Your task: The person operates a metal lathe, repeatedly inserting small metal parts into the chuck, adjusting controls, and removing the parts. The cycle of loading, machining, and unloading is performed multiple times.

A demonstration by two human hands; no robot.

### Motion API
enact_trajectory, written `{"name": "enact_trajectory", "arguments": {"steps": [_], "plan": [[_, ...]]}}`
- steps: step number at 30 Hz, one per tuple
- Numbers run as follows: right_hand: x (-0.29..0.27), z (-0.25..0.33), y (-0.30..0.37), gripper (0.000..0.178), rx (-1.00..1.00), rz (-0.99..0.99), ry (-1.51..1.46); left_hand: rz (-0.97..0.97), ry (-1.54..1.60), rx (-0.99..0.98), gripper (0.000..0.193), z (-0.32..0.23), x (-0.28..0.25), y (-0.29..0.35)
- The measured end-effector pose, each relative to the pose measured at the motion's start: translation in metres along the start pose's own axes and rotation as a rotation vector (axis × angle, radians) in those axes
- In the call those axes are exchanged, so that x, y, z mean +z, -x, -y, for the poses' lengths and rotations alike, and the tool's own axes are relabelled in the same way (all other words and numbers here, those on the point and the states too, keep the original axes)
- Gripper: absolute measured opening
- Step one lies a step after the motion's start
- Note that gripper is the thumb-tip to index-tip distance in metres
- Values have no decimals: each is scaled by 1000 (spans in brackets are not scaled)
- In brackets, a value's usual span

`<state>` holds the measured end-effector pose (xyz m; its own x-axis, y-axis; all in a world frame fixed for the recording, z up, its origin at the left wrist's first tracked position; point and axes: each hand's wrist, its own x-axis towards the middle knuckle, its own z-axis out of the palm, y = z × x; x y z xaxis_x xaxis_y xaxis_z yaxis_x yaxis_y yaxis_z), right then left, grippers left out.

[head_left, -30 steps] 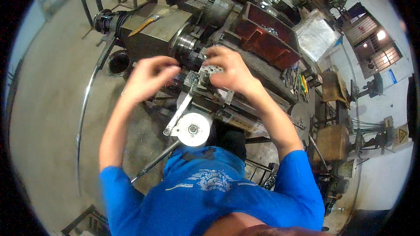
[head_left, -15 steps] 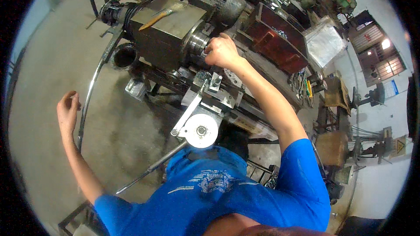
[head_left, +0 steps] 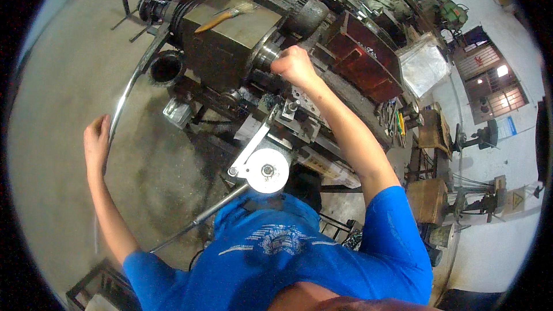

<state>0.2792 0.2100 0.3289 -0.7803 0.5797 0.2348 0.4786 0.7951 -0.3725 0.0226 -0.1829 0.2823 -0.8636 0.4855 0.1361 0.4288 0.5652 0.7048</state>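
Observation:
My right hand (head_left: 296,64) is closed, with its fingertips at the front of the round, shiny metal chuck (head_left: 266,56) of a small lathe. Whatever the fingers pinch there is hidden by the hand. On the left, my left hand (head_left: 97,141) is raised beside a long shiny metal lever (head_left: 121,102), its fingers loosely bent and not wrapped around the bar; whether it touches the bar I cannot tell. Between my arms, close to my body, are a white round dial plate (head_left: 267,170) and a flat metal link arm (head_left: 251,148). Beyond them stands a tool post (head_left: 290,109).
A wooden-handled brush (head_left: 222,19) lies on the lathe's headstock (head_left: 222,52). Behind the chuck is a rusty red metal box (head_left: 363,60). Pliers and other hand tools (head_left: 396,121) lie to its right. A round bar handle (head_left: 222,201) slants down-left from the dial.
My left hand has moved slightly up and right, nearer the long lever. My right hand stays at the chuck, its wrist turned a little. The whole view has shifted slightly.

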Motion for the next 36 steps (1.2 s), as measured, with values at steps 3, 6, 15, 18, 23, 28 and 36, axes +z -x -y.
{"name": "enact_trajectory", "arguments": {"steps": [3,6,15,18,23,28,36], "plan": [[-1,-1,-6,26,-116,-23,-39,-21,-62,50,34,8,-2,5],[3,-23,-14,27,-312,50,78,13,-161,110,33,6,-8,14],[-6,-10,-1,26,-183,29,-90,22,-753,290,16,19,-5,8],[-4,-15,4,24,-174,-30,-143,53,-997,171,21,86,-44,-73],[3,-12,-5,24,-219,-28,-98,-250,-1048,62,17,135,-48,-152],[-14,2,4,21,-102,12,-72,-114,-942,-115,29,134,-49,-148],[-106,-53,109,29,-113,-183,-197,111,44,-16,34,85,141,-82]]}}
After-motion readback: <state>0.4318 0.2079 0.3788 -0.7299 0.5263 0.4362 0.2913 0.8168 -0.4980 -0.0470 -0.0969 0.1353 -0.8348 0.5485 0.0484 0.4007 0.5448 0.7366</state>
